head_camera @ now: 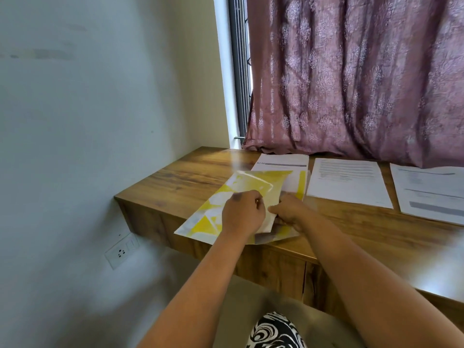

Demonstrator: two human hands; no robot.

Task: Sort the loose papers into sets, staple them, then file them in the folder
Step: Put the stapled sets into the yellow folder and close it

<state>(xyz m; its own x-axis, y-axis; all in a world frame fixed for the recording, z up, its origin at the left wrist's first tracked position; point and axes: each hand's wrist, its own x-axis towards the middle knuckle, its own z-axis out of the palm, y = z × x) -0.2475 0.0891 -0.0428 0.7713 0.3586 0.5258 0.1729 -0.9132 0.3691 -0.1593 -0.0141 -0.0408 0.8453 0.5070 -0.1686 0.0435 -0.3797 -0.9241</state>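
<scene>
**Two hands working at a yellow folder on a wooden surface**

A plum patterned curtain (pixel 351 79) filled the far right of the scene, hanging down to the back edge of a long wooden surface (pixel 185 182) set against a pale wall (pixel 88 109). A narrow strip of window frame (pixel 238 71) showed at the curtain's left edge.

On the surface lay a yellow and white folder (pixel 213 222), slanted, its near corner hanging over the front edge. Its cover seemed raised a little, probably so that sheets could slide inside. Both arms reached in from the near side. The left hand (pixel 242 214) rested on top of the folder with fingers curled around its cover edge, apparently holding it open. The right hand (pixel 288 212), just beside the left, gripped the folder's right edge where white paper showed; exactly what its fingers pinched could not be told through the blur.

A printed sheet (pixel 281 162) lay partly tucked under the folder's far end. Right of it, two more paper sets (pixel 349 182) lay flat side by side, apart from each other, likely waiting to be filed. No stapler was visible.

A wall socket (pixel 122 252) sat low on the left, below the surface. Black and white patterned fabric (pixel 273 332) showed at the near edge. Nothing blocked the hands.
</scene>
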